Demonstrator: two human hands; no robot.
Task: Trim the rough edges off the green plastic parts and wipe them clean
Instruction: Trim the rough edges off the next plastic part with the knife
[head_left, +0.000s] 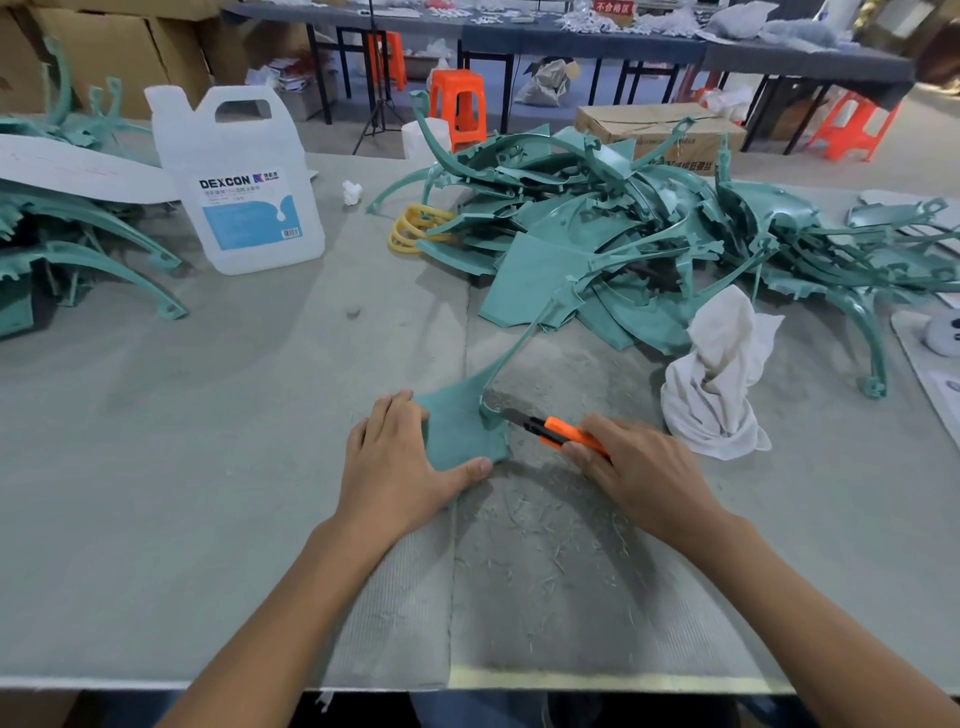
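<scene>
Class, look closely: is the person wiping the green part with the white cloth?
No: the white cloth lies crumpled on the table, untouched, while the right hand holds an orange knife at the green part.

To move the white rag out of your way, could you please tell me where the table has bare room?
Broadest bare stretch: between the white jug, the left pile and the left hand. Another: right of the right hand, this side of the rag. Crowded: the big pile of green parts behind.
</scene>
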